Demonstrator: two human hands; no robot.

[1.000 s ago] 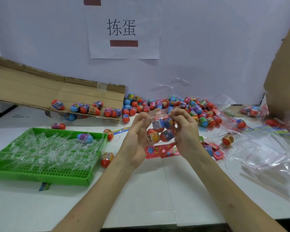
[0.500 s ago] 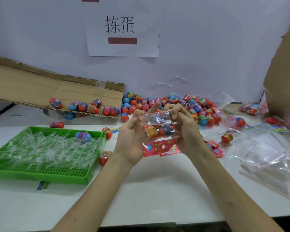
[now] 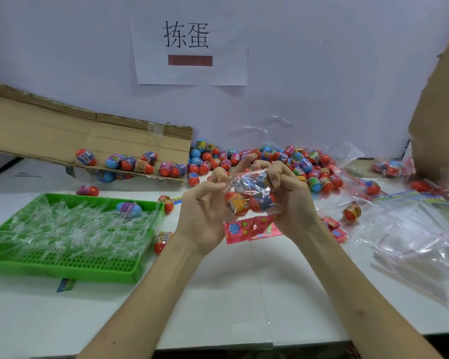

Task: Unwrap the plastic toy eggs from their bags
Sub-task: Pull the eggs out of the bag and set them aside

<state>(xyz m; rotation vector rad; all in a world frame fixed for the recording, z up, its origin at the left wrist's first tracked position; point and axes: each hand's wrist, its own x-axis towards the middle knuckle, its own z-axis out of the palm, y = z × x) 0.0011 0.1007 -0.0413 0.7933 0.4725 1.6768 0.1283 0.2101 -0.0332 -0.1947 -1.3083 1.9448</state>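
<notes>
At the far left a green perforated plastic tray sits on the white table. It is heaped with clear plastic strips, and one blue-and-purple egg lies among them. Behind it a brown cardboard flap slopes down, with a row of eggs along its lower edge.

The left hand is raised above the table near the centre with its palm turned to the right. Its thumb and curled fingers pinch the left edge of a small clear plastic bag. The bag hangs between the two hands, off the table, with red toy eggs inside it at the bottom. The right hand faces the left one, its fingers curled over the bag's top right and clamped on it.

Behind the hands and to their right a loose pile of red and blue eggs spreads along the white wall. Farthest right lie flat empty clear bags.
</notes>
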